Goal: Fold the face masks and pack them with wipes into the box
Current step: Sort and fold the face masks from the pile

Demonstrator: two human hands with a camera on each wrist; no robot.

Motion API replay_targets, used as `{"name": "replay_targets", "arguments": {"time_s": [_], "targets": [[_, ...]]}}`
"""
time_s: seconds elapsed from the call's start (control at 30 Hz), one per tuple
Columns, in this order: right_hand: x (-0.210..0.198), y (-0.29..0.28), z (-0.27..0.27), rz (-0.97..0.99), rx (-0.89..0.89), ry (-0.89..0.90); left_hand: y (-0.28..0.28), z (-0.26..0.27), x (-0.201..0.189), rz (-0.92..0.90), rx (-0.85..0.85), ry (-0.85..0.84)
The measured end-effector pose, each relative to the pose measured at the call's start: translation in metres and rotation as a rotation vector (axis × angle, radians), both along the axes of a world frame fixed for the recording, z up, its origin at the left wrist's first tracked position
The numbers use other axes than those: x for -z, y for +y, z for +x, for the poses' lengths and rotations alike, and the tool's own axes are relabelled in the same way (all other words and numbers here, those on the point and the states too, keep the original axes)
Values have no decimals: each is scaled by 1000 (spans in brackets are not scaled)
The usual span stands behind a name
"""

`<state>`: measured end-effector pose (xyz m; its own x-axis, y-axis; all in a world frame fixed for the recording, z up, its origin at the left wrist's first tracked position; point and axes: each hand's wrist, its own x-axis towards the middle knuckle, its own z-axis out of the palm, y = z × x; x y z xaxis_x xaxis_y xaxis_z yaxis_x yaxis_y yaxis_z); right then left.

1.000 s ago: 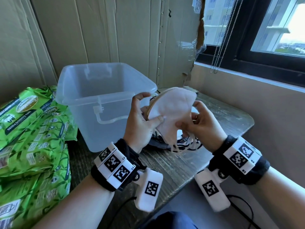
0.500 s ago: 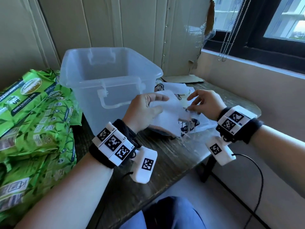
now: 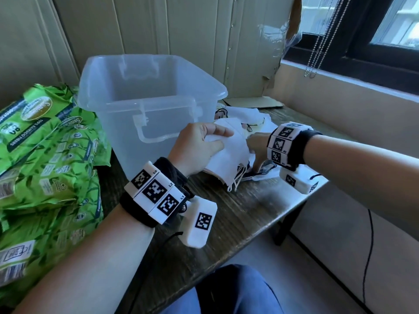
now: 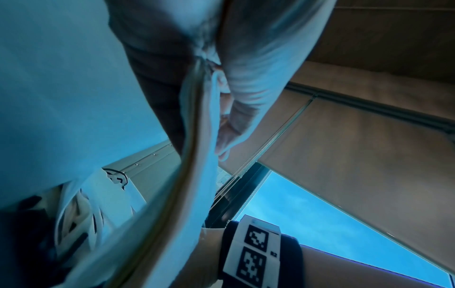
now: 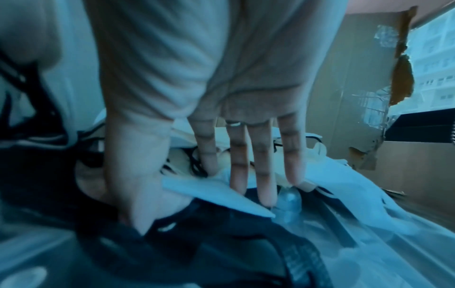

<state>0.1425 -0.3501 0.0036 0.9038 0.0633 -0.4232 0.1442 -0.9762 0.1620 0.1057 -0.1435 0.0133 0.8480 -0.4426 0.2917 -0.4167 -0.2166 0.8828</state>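
— What's each hand doing?

— The left hand (image 3: 199,146) grips a folded white face mask (image 3: 229,155), thumb on top and fingers curled over its far edge. The right hand (image 3: 258,150) has its fingers (image 5: 265,175) straight and spread, pressing down onto the pile of masks (image 3: 244,118) at the held mask's 3 o'clock.

— And the rest?

— The clear plastic box (image 3: 145,105) stands at 10 o'clock from the left hand, on the wooden table (image 3: 238,214). The green wipes packs (image 3: 45,150) lie stacked at 9 o'clock. Whether the right thumb pinches anything, I can't quite tell; the wrist view is blurred.
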Motion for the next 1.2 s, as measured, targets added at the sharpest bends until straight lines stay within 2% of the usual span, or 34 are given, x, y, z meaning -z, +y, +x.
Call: {"name": "replay_targets", "arguments": {"time_s": [0.07,0.27,0.53,0.6,0.67,0.77,0.83,0.93,1.0,1.1,1.2], "targets": [[0,2,3,-6,-7,12,1,1,-1,-12,5,-10],[-4,5,2,-110,-25,-177,1,0,-1,-1,-8,-30],[-66,-22,-26,327,309,-742,0,1,-1,57,-17,-9],[-76,-23,-36,485,387,-895,-2,1,0,46,1,19],[-80,-14,-48,666,437,-967,-4,-1,0,19,29,46],[-70,14,-69,839,328,-981,-9,-5,1,-134,89,161],[-57,36,-82,954,236,-883,-13,-9,1,-291,117,263],[-37,62,-94,968,23,-708,-14,-13,-1,-473,141,383],[-32,67,-97,965,-96,-709,-13,-13,-3,-534,97,390],[-37,62,-96,1090,-46,-722,-11,-9,-2,-516,35,296],[-42,52,-92,983,22,-872,-9,-8,-4,-423,23,237]]}}
